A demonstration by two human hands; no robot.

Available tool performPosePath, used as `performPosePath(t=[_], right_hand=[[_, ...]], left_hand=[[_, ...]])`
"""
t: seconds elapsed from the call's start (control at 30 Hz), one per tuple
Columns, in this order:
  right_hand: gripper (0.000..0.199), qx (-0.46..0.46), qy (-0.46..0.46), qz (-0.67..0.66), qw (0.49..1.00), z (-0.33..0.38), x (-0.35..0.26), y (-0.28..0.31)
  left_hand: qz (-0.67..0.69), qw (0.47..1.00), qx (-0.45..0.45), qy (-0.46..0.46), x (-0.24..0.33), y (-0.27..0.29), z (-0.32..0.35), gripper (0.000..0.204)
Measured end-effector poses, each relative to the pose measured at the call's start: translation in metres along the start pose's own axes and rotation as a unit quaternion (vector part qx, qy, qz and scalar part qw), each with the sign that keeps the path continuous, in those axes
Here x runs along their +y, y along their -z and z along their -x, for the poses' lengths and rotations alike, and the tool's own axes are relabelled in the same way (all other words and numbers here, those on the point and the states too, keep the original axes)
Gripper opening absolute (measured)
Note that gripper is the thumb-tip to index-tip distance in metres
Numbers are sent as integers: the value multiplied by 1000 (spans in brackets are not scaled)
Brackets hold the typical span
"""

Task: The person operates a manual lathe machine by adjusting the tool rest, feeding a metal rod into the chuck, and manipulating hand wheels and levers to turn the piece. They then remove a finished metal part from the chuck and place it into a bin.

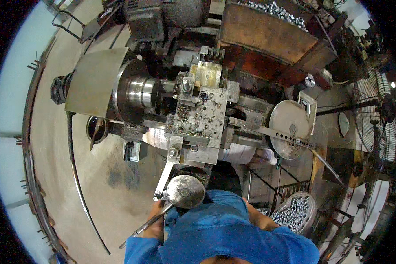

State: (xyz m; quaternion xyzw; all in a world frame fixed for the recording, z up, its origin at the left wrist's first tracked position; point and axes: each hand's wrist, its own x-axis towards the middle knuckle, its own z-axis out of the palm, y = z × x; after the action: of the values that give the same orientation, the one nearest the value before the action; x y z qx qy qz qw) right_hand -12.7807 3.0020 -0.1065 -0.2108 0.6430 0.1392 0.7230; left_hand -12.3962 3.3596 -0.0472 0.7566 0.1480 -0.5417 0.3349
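Observation:
I stand at a metal lathe. My left hand [155, 212] is low by my side, next to a round steel handwheel disc [185, 192] and partly behind its lever rod [146, 225]. Its fingers are hidden, so its grip does not show. On the right my bare forearm [258, 216] runs in against my blue shirt [207, 220], which covers most of the right hand. Ahead of me the tool slide [203, 115] is strewn with dark metal chips. Left of it sits the shiny chuck [141, 92]; what it holds, if anything, is unclear.
A basket [312, 203] of small shiny metal parts stands at my right. Farther off is a rusty metal bin [268, 35] with similar parts. A large round disc with a lever [288, 127] juts out right. A fan [376, 114] stands beyond; a dark bowl [96, 130] lies left.

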Motion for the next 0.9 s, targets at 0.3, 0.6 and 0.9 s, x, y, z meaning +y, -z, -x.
performPosePath(t=[0.3, 0.6, 0.9], right_hand=[[22, -14, 66, -23, 997, -64, -9, 13], [25, 244, 68, 1, 967, 69, 9, -19], [24, 200, 167, 26, 965, 140, -22, -32]], left_hand=[[-49, 995, -18, -79, 5, -16, -72, 28], [-142, 975, -43, -168, 23, -13, -115, 27], [-202, 959, -46, -194, 1, 15, -114, 27]])
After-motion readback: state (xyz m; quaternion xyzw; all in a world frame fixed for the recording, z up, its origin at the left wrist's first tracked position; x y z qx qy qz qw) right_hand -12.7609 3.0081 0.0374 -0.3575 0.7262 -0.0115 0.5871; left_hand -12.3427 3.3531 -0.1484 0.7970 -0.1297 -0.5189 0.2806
